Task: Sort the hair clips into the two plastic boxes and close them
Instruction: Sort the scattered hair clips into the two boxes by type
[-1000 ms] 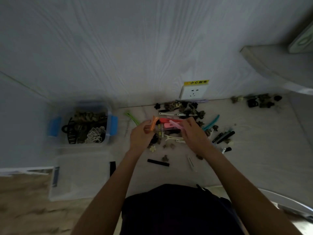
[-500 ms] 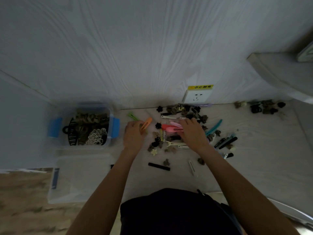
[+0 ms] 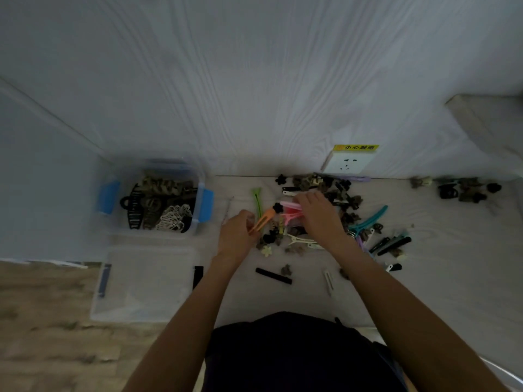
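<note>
- Your left hand (image 3: 236, 236) is closed around an orange clip (image 3: 261, 220), prongs pointing up and away from the palm, which looks like you are keeping it out of the heap while you gather more of its kind
- Your right hand (image 3: 318, 215) lies over the pile of clips (image 3: 314, 219), fingers pinching the end of a pink clip (image 3: 290, 205); whether it is lifted clear I cannot tell
- The box with blue latches (image 3: 205, 205) stands open just left of the pile, already holding dark claw clips and a white lacy one, so it sits within easy reach of your left hand
- The second clear box (image 3: 144, 281), nearer you, looks empty; the long coloured clips probably belong there
- Both lids are yet to be shut, and a small separate group of dark clips (image 3: 464, 190) waits far right
</note>
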The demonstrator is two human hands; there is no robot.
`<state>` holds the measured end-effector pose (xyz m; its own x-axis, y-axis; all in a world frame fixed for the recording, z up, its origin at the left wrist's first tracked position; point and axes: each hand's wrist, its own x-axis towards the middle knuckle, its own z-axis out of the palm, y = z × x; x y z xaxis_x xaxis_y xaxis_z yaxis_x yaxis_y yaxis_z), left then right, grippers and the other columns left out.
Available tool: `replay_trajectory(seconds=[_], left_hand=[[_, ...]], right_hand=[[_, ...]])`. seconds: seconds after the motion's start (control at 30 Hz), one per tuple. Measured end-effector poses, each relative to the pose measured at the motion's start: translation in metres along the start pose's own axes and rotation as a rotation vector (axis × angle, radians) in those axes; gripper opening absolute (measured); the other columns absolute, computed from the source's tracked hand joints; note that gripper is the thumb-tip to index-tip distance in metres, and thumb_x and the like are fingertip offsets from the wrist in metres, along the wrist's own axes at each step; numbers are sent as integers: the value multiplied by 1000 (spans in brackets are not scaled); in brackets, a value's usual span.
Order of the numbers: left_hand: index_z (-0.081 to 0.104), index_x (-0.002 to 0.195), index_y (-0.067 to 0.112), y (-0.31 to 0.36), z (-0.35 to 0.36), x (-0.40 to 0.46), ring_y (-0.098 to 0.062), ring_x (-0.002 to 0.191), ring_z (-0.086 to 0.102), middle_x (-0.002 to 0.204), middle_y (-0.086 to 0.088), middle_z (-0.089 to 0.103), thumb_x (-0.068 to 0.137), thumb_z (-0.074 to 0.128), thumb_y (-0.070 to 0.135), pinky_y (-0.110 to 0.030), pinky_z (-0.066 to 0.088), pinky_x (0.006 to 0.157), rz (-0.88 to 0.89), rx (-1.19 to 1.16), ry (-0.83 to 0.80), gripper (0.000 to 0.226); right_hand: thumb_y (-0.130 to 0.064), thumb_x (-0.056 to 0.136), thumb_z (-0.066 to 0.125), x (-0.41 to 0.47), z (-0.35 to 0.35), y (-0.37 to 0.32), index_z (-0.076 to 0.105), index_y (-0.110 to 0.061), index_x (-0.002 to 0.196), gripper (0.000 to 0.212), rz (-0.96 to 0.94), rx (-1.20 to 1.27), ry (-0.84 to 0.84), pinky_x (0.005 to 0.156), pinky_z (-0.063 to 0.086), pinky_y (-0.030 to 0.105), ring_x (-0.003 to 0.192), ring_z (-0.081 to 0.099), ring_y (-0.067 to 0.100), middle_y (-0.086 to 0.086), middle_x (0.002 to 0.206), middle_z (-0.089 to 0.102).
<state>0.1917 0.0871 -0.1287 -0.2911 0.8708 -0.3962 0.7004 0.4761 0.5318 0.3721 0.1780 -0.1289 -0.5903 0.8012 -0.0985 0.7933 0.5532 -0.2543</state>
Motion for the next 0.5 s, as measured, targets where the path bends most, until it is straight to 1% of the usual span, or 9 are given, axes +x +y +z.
replay_trajectory(seconds=[0.03,0.07,0.1,0.13,0.23,0.33,0.4,0.5], left_hand=[[56,112,13,0,0,0,-21,96,62,103,-4,69,76,70,21,-22,37,73,-5,-1,-14,39],[57,111,13,-1,0,0,-21,96,63,103,-5,69,76,70,20,-22,39,74,0,-3,-31,38],[58,109,13,-2,0,-1,-21,95,64,101,-5,70,76,70,20,-22,39,74,1,-3,-50,35],[59,106,13,-4,0,-1,-21,95,64,100,-5,70,77,70,20,-23,40,74,-3,-3,-65,32],[61,103,14,-4,-2,-2,-21,96,63,102,-6,69,82,65,22,-25,43,77,-20,5,-109,23],[62,100,12,-2,-3,-4,-23,94,62,100,-7,68,86,59,24,-24,37,72,-27,48,-116,18],[58,98,6,-3,-3,-6,-29,93,58,100,-14,63,91,51,20,-27,34,69,-31,78,-109,17],[51,104,-2,-8,-4,-10,-35,95,52,108,-22,53,95,41,14,-31,35,73,-74,70,-93,21]], right_hand=[[-27,76,61,-1,-3,2,60,-4,88,26,-10,-33,31,69,49,36,81,57,32,15,85,62],[-22,75,61,-2,-6,5,60,-4,85,20,-11,-56,69,67,49,35,78,56,32,15,83,62],[-15,71,65,-2,-11,8,59,-4,83,17,7,-65,97,67,48,36,77,56,32,16,82,61],[-10,68,70,0,-16,10,58,-3,82,20,34,-73,109,67,48,37,76,56,33,16,81,60],[-8,59,77,11,-23,15,56,-3,79,29,78,-127,98,63,49,35,69,58,33,17,75,62],[-1,49,78,16,-13,16,57,-5,73,33,94,-166,32,55,49,31,62,60,31,14,65,63],[2,49,76,17,-6,17,56,-6,73,32,94,-148,19,55,50,34,62,59,32,15,65,63],[1,50,77,16,-3,19,58,-6,75,32,83,-130,33,57,50,33,66,59,31,15,69,64]])
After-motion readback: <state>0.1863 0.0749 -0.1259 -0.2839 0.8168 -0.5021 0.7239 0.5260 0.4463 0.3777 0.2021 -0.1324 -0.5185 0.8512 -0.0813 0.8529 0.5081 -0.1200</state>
